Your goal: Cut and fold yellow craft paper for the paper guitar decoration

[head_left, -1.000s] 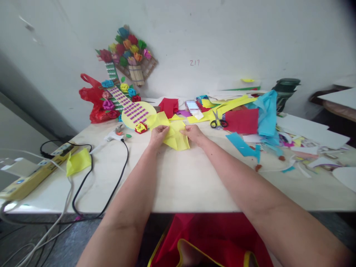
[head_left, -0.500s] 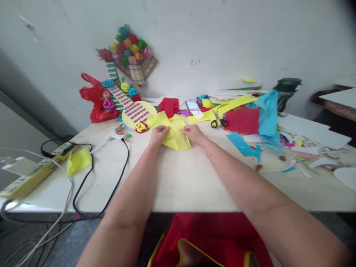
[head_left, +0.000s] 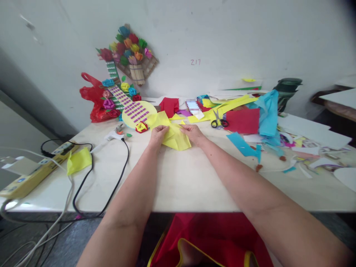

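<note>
A piece of yellow crepe paper (head_left: 178, 139) spans the gap between my two hands, just above the table. My left hand (head_left: 159, 135) pinches its left side, fingers closed. On the opposite edge, my right hand (head_left: 192, 133) grips it between thumb and fingers. More yellow paper lies behind the left fingers, and I cannot tell whether it is a separate sheet. A red and yellow paper flower (head_left: 141, 127) rests left of my left hand, at the foot of a yellow guitar-shaped craft (head_left: 152, 109) with purple dashes.
Scissors (head_left: 219, 121) lie right of my hands, beside red paper (head_left: 242, 121) and blue paper (head_left: 268, 111). A glue gun (head_left: 115, 134) with a black cord is at left, near a power strip (head_left: 36, 174) and a yellow paper piece (head_left: 79, 161). Paper scraps (head_left: 303, 148) cover the right side.
Both hands keep their hold on the yellow crepe paper and have barely moved. The paper's right edge by my right fingers has shifted slightly.
</note>
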A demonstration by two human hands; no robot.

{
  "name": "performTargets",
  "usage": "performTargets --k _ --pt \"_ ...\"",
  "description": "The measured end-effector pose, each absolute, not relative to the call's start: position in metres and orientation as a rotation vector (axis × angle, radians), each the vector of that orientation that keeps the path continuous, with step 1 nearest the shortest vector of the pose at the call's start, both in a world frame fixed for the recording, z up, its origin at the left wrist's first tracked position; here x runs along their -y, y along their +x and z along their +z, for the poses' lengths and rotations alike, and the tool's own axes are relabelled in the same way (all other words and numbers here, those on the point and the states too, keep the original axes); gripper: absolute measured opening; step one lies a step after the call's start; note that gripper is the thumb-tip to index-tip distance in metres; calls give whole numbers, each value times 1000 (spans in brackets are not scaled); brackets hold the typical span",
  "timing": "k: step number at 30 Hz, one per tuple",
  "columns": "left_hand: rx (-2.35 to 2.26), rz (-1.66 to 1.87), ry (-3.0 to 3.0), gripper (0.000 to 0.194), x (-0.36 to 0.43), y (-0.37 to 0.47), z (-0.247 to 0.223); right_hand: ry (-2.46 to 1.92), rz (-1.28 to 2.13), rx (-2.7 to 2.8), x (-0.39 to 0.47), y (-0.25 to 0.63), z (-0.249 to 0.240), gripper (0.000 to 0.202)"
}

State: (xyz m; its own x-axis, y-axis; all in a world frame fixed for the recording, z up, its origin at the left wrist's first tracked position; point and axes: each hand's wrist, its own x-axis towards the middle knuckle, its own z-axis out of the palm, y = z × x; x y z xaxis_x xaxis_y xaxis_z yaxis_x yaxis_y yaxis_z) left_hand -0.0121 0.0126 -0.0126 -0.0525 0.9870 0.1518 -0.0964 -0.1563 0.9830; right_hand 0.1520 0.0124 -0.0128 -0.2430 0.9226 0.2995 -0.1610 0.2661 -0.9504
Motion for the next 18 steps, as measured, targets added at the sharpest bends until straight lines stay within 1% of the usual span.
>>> performTargets --k 5,9,18 --pt "-1104 1411 1194 25 -12 -12 -12 -801 1148 1520 -13 153 -14 28" --pt "-1111 1412 1170 23 -11 -11 -10 -798 1096 1563 -14 155 -15 26" --pt "-1093 1409 1183 22 -14 -13 -14 -863 1131 1536 -13 155 -14 24"
